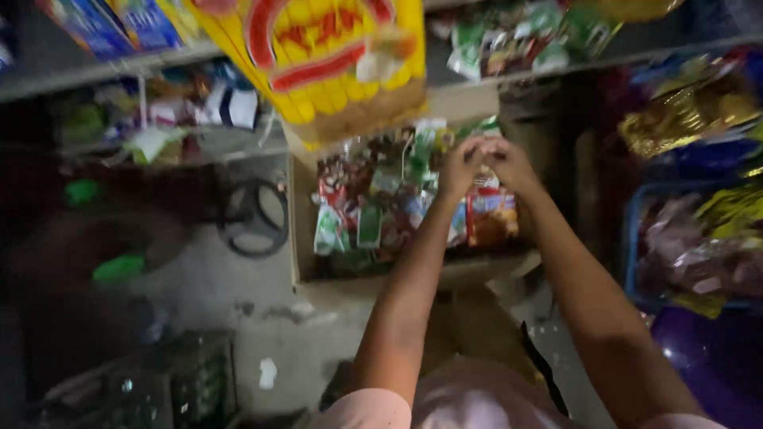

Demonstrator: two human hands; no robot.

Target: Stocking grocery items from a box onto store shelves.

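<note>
Above the cardboard box [306,238] of snack packets [373,214], left hand [459,165] and right hand [509,163] are pressed together, closed — contents cannot be told; anything small pinched there could slip, being lost among the packets.

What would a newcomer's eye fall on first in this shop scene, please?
Probably the big yellow and red snack bag hanging at top centre. Below it, the left hand and right hand meet above a cardboard box of small colourful packets on the floor.

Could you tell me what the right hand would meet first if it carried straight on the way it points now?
Probably the left hand, which the right hand already seems to touch; beyond lie snack packets in the cardboard box.
</note>
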